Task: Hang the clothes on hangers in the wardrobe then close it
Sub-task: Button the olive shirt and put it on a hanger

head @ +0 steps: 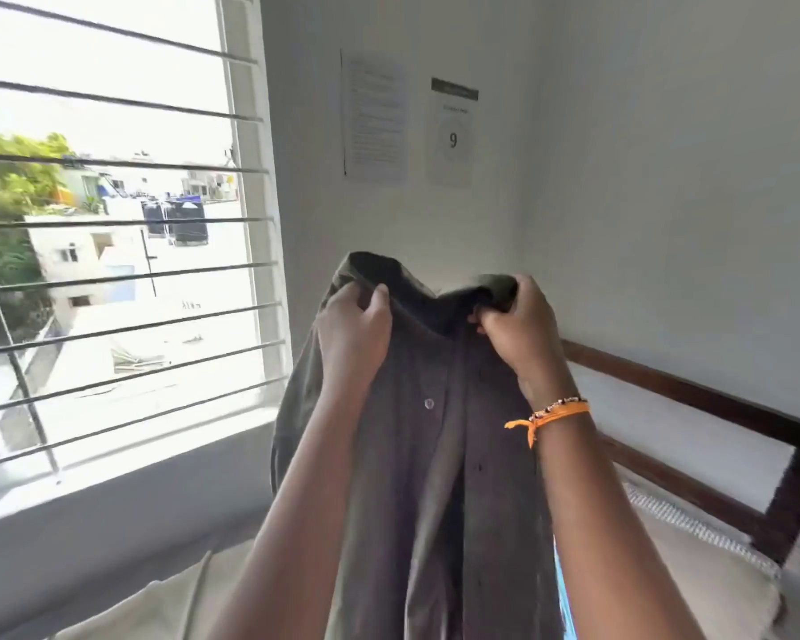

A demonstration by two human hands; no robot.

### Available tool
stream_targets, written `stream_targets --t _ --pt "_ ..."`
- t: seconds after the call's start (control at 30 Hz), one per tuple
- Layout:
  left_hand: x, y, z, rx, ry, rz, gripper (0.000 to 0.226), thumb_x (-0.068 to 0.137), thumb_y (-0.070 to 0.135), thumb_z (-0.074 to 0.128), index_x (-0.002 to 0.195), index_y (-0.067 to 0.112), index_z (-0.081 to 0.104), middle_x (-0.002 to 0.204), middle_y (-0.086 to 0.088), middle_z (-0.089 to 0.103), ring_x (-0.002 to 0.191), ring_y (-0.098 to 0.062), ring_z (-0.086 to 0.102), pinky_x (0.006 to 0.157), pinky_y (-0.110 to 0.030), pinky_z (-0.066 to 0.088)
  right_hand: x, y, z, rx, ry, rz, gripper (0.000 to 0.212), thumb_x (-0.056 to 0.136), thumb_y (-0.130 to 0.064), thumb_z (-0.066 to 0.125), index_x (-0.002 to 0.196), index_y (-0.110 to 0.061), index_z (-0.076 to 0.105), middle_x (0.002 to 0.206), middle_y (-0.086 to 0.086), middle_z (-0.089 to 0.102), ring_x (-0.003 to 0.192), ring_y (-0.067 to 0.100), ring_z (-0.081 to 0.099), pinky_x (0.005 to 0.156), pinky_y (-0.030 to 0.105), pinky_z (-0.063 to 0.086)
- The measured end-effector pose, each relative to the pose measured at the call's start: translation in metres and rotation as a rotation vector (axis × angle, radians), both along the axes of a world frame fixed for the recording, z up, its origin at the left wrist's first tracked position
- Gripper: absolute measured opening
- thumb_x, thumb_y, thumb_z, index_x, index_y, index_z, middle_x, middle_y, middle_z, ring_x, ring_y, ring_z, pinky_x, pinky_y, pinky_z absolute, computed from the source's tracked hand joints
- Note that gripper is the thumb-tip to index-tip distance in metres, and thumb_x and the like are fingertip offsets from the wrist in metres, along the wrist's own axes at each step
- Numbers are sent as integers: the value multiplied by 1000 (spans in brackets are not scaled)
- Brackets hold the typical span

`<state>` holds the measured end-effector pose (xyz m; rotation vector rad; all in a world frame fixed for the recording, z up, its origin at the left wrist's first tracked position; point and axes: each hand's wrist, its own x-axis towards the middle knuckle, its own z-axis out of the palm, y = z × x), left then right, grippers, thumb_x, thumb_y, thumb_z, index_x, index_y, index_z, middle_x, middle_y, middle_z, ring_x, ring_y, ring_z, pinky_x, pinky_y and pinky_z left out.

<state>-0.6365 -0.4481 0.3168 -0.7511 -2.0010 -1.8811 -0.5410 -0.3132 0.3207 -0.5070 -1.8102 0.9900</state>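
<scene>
While my left hand (353,327) grips the dark shirt (435,455) at its collar, my right hand (520,323) pinches the collar's other side.

Hard daylight floods in through the barred window (112,224) at left, blown out to white; the wall (643,154) stays evenly lit, everything slightly soft, straight lines bowing near the edges

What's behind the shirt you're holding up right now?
Behind the shirt, held at the collar by the left hand and right hand, a white wall and a wooden bed frame show. Whatever lies directly behind the fabric is covered.
</scene>
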Motion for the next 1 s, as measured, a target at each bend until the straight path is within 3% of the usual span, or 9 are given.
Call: stream_targets --t 0.07,0.2,0.33,0.43,0.57,0.7,0.83,0.93,1.0 --pt "-26 30 -64 -201 -91 7 22 94 23 51 97 7 66 96 -5 68 94 -23 60 79 -27 40 -41 30 -63 -80 -236 54 48 81 -14 65 126 -14 47 118 11 62 111 28 59 94 32 46" --pt "-45 60 -235 -731 -424 -353 42 94 2 44 137 5 46 138 -13 51 128 -29 46 101 -29 35 -75 58 -231 -326 -707 336 92 87 -8 62 150 -13 -5 143 14 41 131 24 44 100 21 33" --pt "-12 42 -413 -1227 -647 -522 52 95 8 41 146 11 33 151 -13 35 137 -25 36 109 -27 29 -55 47 -404 -449 -1096 397 71 88 -5 57 148 -9 20 145 15 41 131 28 44 104 28 34" --pt "17 26 -480 -1484 -666 -596 49 97 18 40 146 22 34 153 -6 27 139 -29 30 112 -36 29 -27 27 -484 -396 -1278 478 58 87 -9 59 141 -9 37 144 13 42 133 25 39 105 22 26" --pt "6 38 -492 -1411 -706 -254 31 92 26 43 113 12 61 124 -14 58 114 -37 53 91 -38 45 -29 35 -516 -510 -1098 340 31 90 -15 58 120 -8 56 121 11 60 117 28 53 93 26 37" --pt "-28 65 -489 -1212 -711 -57 22 91 22 48 98 7 62 110 -18 63 104 -36 57 79 -36 43 -60 69 -517 -564 -948 3 13 94 -20 49 97 -11 59 93 11 70 92 34 62 71 33 41" --pt "-61 92 -505 -1073 -595 2 18 88 12 53 105 5 57 114 -16 55 104 -36 52 85 -40 37 -73 106 -544 -509 -957 -254 20 83 -1 53 102 -3 59 105 17 64 102 37 54 85 36 36" --pt "-82 111 -520 -1114 -614 3 32 90 15 56 119 3 49 125 -16 48 113 -37 47 93 -40 35 -79 130 -567 -500 -1141 -350 35 82 -8 59 115 -1 54 126 22 49 119 40 42 102 41 31" --pt "-92 120 -529 -1195 -682 -17 35 91 19 56 121 3 46 129 -15 44 116 -37 47 94 -40 36 -86 146 -577 -586 -1287 -298 41 84 -14 61 120 1 52 130 23 49 121 39 45 99 41 37"
